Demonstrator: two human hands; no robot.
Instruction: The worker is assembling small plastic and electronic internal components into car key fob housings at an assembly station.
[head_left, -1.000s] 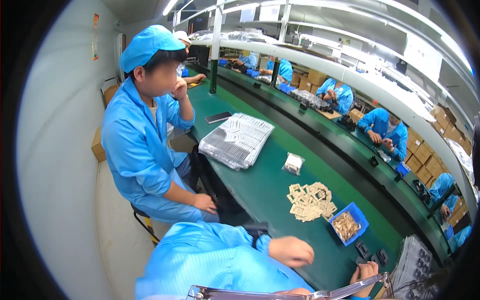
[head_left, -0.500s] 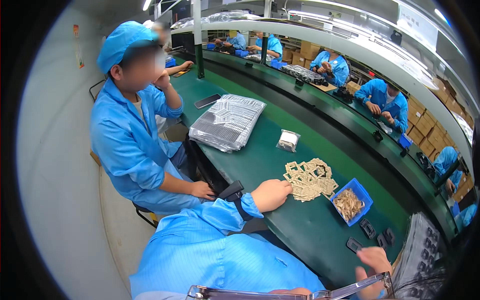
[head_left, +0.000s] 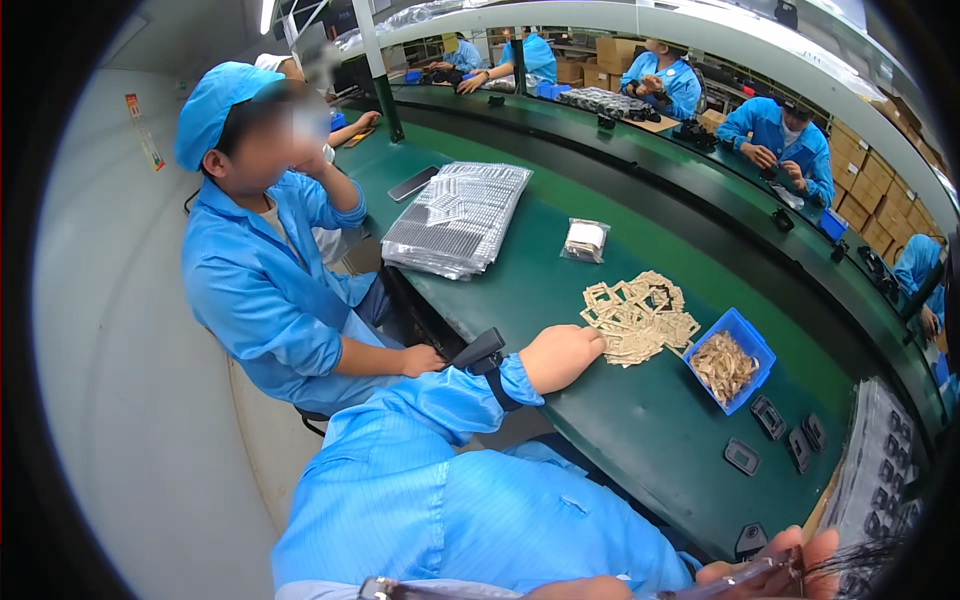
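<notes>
Green bench point(head_left: 600, 420); probably cardboard frames point(head_left: 638, 318); blue bin point(head_left: 733, 360)

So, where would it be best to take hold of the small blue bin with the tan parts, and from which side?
Probably by the rim of the small blue bin, with fingers over two opposite walls. Its top is open and it stands flat on the green table, so coming from above suits it. The side towards the pile of tan frames is crowded; the other walls stand freer.

Left hand point(head_left: 562, 357) now at tan pieces point(head_left: 640, 318).
</notes>
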